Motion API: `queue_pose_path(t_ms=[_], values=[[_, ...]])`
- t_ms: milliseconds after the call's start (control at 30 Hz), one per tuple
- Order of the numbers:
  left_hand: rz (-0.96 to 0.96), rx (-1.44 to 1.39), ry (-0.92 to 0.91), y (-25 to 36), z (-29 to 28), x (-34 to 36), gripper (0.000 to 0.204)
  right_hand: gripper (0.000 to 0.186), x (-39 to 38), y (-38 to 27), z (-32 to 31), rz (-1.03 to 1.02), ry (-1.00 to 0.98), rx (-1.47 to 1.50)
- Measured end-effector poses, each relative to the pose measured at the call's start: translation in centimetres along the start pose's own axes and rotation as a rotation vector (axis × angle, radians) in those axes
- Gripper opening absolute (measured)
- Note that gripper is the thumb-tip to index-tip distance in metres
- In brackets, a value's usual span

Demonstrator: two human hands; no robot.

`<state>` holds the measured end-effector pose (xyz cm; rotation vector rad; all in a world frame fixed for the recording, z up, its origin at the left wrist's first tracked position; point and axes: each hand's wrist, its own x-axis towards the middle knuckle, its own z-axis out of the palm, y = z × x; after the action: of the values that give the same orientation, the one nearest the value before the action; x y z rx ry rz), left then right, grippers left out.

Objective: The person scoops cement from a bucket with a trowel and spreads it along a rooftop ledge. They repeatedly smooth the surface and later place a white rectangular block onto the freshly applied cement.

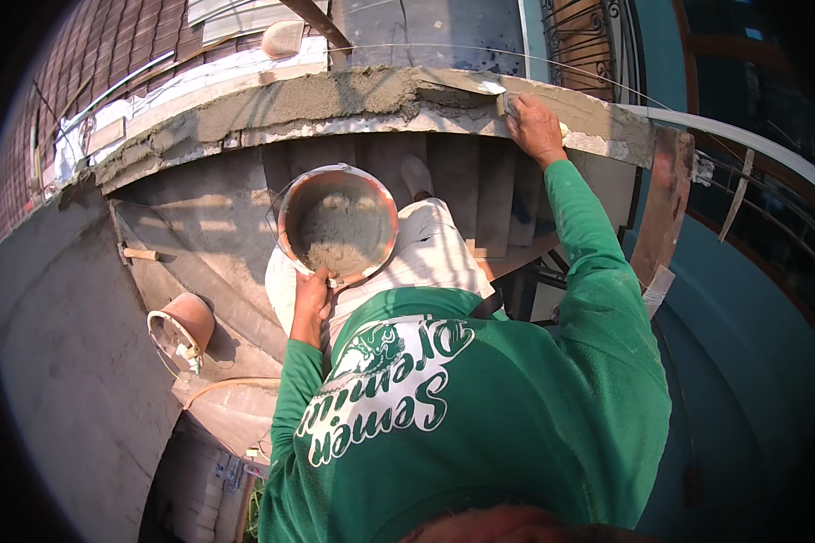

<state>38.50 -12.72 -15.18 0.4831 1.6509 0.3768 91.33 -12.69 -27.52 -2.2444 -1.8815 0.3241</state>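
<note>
Wet mortar [344, 95] being worked along a wall top [611, 145]

The wall top is crossing the whole view, bending with the lens, and the mortar is covering much of it from the left end to past the middle, lying lumpy and ragged toward the near edge. Just off that near edge, left of its middle, a bucket [392, 217] is sitting over the pale trousers [430, 249], holding more mortar. The left hand [312, 297] is gripping the bucket's near rim. The right hand [536, 127] is closing around the handle of what looks like a trowel [482, 87], whose blade is reaching left along the far edge.

For a good finish, the blade should probably be lying nearly flat, with its leading side slightly raised, pressing evenly in long strokes; the ragged near edge is calling for filling and trimming. Steadying the bucket close to the wall is keeping refills within reach and drips contained.

The right fingers are hiding most of the handle, and glare is blurring the blade's outline, so its contact with the mortar is staying uncertain. The bucket's base is hidden, and whatever is supporting it cannot be told.
</note>
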Motion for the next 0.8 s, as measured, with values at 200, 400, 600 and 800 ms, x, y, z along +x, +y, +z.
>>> queue_pose_path(t_ms=[200, 400, 600, 800], values=[[-0.007, -0.139, -0.012, -1.7, -1.5, 0.0, 0.046, 0.036, -4.2, -5.7, -4.7, 0.385, -0.075, 0.247], [0.003, -0.160, -0.064, -3.8, -1.3, 2.0, 0.041, 0.057, -2.1, -12.4, -1.9, 0.546, -0.464, 0.770], [0.026, -0.186, -0.053, -3.6, -0.3, 0.6, 0.045, 0.049, -1.6, -12.7, -2.1, 0.229, -0.214, 0.304], [-0.075, -0.144, -0.095, -4.5, -1.2, 1.6, 0.043, 0.051, -1.7, -8.6, -6.8, 0.349, -0.438, 0.125]])
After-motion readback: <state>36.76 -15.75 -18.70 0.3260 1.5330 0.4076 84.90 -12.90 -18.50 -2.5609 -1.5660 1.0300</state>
